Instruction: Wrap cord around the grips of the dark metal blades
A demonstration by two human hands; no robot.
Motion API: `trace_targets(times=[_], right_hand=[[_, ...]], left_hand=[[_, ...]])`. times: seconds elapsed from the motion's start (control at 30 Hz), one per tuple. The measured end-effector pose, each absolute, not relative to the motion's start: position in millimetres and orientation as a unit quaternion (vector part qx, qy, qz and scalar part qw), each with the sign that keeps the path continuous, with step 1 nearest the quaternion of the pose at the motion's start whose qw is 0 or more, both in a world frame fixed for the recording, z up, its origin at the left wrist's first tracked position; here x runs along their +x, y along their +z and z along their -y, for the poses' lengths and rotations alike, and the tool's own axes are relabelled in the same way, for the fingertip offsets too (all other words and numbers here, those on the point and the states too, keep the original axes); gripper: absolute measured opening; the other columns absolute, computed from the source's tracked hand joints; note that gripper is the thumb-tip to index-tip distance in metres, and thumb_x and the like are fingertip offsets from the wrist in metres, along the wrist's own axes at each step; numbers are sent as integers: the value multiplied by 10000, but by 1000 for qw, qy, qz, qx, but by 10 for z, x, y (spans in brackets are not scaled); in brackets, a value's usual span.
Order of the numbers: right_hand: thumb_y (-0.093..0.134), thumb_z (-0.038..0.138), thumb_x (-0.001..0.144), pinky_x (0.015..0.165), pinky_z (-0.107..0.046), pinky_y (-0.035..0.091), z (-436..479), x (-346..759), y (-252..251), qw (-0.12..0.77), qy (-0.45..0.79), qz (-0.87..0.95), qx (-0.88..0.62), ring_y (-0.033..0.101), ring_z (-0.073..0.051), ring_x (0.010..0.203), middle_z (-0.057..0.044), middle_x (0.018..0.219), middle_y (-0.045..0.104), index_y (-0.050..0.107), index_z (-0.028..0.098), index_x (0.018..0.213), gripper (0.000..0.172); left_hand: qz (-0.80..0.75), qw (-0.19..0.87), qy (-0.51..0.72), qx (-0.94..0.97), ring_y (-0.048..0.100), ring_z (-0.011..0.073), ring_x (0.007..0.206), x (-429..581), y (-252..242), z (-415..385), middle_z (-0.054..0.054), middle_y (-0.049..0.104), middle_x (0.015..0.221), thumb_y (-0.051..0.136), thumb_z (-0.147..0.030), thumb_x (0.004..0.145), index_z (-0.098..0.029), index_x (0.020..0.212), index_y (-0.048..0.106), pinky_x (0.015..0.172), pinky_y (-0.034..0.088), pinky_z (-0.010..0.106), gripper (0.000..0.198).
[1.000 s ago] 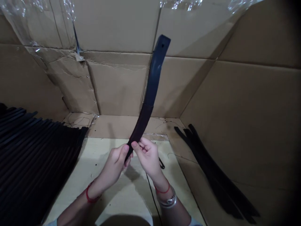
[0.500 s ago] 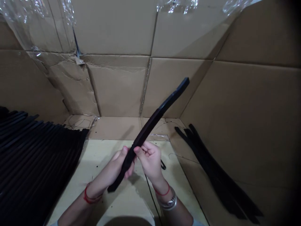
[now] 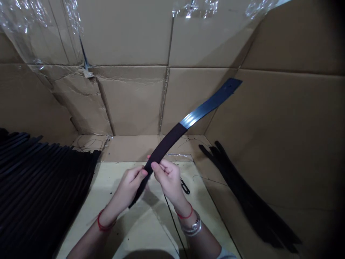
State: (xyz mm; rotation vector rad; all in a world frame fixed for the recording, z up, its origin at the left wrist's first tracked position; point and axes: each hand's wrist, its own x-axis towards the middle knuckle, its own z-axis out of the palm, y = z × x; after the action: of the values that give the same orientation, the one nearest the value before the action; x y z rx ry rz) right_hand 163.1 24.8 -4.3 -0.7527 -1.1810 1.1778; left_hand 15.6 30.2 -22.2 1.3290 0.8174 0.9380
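Both hands hold one long, slightly curved dark strap [image 3: 168, 143], raised at a slant above the pale work surface. Its lower part is matt dark brown or black; the upper part is smooth, shiny and blue-black, with a small hole near the far end. My left hand [image 3: 132, 181] is closed around the strap near its lower end, thumb on the face. Just above it, my right hand [image 3: 168, 178] pinches the strap between thumb and fingers. Beside the right wrist lies a small black slotted piece [image 3: 185, 186]. A thin black cord [image 3: 172, 217] runs down the surface.
A large pile of similar dark strips [image 3: 45, 187] fills the left side. Several more strips [image 3: 242, 194] lean against the right cardboard wall [image 3: 291, 136]. Cardboard with clear tape [image 3: 195, 9] rises at the back, and loose threads lie on the pale board [image 3: 151, 230].
The strap has turned from nearly edge-on to show its broad face, and its far end has moved to the right. My left hand has shifted slightly left and its grip has changed.
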Motion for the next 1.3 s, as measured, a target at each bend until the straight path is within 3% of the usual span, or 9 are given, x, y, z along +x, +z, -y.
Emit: trace_targets(times=[0.2,0.3,0.5,0.67,0.87,0.97,1.03,1.2,1.3], right_hand=[[751,520,719,429,-205,332,-201,1582,-7,574,541,541,-291,445,-95,475,13,546,538,701,137,762,388],[731,465,764,453,-217,378,-144,1607,23,659,423,504,-365,485,-111,495,4,560,549,652,148,681,338],[743,519,734,382,-188,201,-126,1685,35,559,563,536,-289,249,-44,410,60,498,412,735,114,934,453],[754,492,730,436,-207,334,-159,1617,23,640,490,491,-330,393,-86,481,21,564,499,726,127,973,439],[720,478,771,413,-197,255,-143,1661,65,628,471,518,-339,316,-66,463,33,527,449,637,135,651,373],[715,500,770,409,-195,224,-191,1681,35,630,490,505,-328,268,-60,450,59,513,390,671,137,746,366],[726,550,734,385,-190,171,-226,1680,11,562,579,521,-278,196,-43,417,78,499,359,699,131,833,432],[800,500,662,452,-216,387,-166,1603,38,650,479,483,-339,490,-114,523,-14,620,601,688,157,759,374],[742,499,737,466,-224,411,-72,1586,81,626,492,496,-346,510,-119,525,-13,609,601,698,148,808,361]], left_hand=[[-293,711,311,559,246,67,370,175,-164,-151,-74,320,442,238,-770,837,-195,654,424,383,215,208,632],[-327,627,403,581,356,79,462,242,-176,-100,-48,417,524,408,-740,816,-177,734,479,444,282,195,573],[-219,806,252,488,194,68,282,205,-228,-157,-103,258,363,328,-663,892,-191,690,477,313,191,208,534],[-359,581,480,551,334,64,463,297,-293,-106,-63,408,535,589,-629,795,-179,732,472,435,260,185,469],[-292,678,356,573,328,73,407,286,-254,-95,-71,382,484,443,-696,836,-182,776,476,413,271,199,519],[-379,593,417,575,392,74,452,232,-193,-127,-40,457,512,503,-606,864,-169,728,483,442,288,186,458],[-357,669,371,537,322,68,379,222,-191,-124,-61,400,462,409,-653,878,-183,713,457,383,243,191,500],[-329,631,429,556,326,60,421,287,-211,-5,-65,408,501,423,-687,853,-175,788,475,406,265,171,518],[-330,691,384,516,276,53,399,279,-183,69,-86,362,521,466,-650,857,-186,833,469,368,276,166,465]])
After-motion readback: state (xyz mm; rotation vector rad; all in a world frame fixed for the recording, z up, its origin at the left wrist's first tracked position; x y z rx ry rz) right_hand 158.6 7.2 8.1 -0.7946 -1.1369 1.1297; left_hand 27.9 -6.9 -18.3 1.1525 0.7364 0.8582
